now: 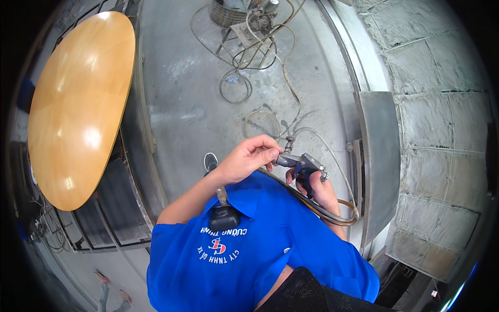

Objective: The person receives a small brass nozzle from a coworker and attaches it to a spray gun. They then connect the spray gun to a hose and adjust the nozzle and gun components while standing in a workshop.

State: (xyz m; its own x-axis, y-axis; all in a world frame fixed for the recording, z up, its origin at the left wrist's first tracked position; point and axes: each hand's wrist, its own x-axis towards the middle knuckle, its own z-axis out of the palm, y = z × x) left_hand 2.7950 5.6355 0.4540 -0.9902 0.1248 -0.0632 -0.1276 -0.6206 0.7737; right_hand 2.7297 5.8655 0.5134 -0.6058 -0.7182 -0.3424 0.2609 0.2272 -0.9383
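A dark metal spray gun (306, 165) is held in front of my chest, its nozzle end toward the left. My right hand (321, 191) is wrapped round its handle, partly hidden behind the gun body. At the nozzle end, my left hand (252, 159) pinches the tip between thumb and fingers; any small part inside the pinch is hidden. Hoses (332, 216) run from the gun past my right wrist, and a thinner pale hose (325, 140) loops around toward the floor.
A large oval varnished wooden top (80, 109) lies on a dark frame at left. A pump on a stand (254, 31), beside a bucket (226, 14), has hoses coiled on the floor (182, 88). A grey panel (382, 161) stands at right. Another person's hands (104, 278) appear lower left.
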